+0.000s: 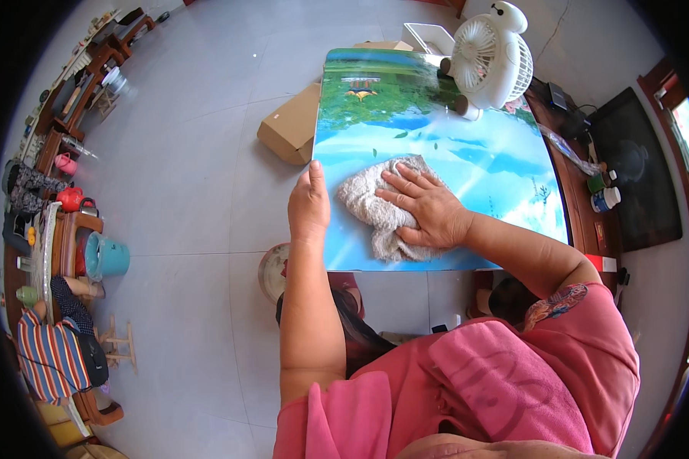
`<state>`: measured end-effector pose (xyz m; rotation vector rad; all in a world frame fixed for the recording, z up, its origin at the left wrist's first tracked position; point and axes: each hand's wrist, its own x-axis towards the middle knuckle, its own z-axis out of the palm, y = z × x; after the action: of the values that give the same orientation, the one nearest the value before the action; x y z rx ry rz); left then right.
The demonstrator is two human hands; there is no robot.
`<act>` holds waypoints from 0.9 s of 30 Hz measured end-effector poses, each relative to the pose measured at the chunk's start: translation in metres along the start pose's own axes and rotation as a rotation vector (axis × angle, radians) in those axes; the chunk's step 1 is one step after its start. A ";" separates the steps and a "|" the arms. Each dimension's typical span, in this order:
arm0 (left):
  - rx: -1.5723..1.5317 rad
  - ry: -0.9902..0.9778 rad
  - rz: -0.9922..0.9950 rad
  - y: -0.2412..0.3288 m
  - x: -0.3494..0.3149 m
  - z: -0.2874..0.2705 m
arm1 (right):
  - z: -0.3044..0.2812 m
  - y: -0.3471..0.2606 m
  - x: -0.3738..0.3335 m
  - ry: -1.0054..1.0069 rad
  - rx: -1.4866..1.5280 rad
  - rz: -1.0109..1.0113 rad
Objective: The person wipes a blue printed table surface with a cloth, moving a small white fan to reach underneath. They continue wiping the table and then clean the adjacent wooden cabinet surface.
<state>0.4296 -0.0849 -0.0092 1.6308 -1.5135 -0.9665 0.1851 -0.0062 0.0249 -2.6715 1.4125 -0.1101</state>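
Note:
A crumpled grey-white cloth (pixel 367 200) lies on a table with a glossy blue and green landscape top (pixel 505 206). My right hand (pixel 434 213) rests flat on the cloth, fingers spread, pressing it against the tabletop. At the table's left edge, my left hand (pixel 309 203) is closed around the rim; its thumb points away from me and its other fingers are mostly hidden. A white fan (pixel 486 61) with a rounded figure on top stands at the table's far right corner.
Beside the table's far left side is a cardboard box (pixel 292 126). A dark wooden cabinet (pixel 589 210) along the right holds bottles (pixel 604 199) and a black screen (pixel 633 172). Another person in a striped shirt (pixel 54 358) sits at far left, near a turquoise bin (pixel 113 256).

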 end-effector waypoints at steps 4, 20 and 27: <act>0.071 0.010 0.026 0.004 -0.005 -0.004 | 0.008 0.021 0.019 0.089 -0.003 0.114; -0.063 -0.006 -0.038 0.002 -0.015 -0.006 | 0.005 0.292 0.241 0.169 -0.116 0.906; 0.014 0.013 0.047 0.004 -0.015 0.000 | 0.021 0.310 0.258 0.194 -0.170 0.805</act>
<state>0.4274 -0.0701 -0.0044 1.6015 -1.5459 -0.9204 0.0791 -0.3908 -0.0364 -2.0225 2.5241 -0.1770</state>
